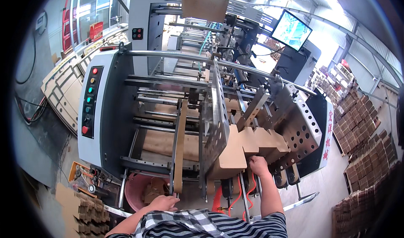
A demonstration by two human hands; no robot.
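Rests right hand (pixel 259 166) against folded cardboard (pixel 263 139), beside perforated plate (pixel 302 138), at near edge of machine (pixel 215 93) | cannot tell whether gripping | Extends left hand (pixel 164 203), fingers released, beside tan belt (pixel 181 149), near pink tub (pixel 132 191)

Cardboard-folding machine (pixel 89 150), pale right end panel (pixel 330 105): one vertical column of red lettering (pixel 326 143), four large Chinese characters, legible, descending along the panel's slanted edge. Same machine, left end: dark upright control panel (pixel 89 94) with a column of red, yellow, green and black controls; small pale captions beneath several, too fine to read. Rear machine frame, left upright: black button box (pixel 137 33), two rows of red and green buttons; markings indistinct. Near the window, left: red box (pixel 96 30) bearing pale print, unreadable. Monitor (pixel 291 30), upper right: bright, washed-out display, content illegible.
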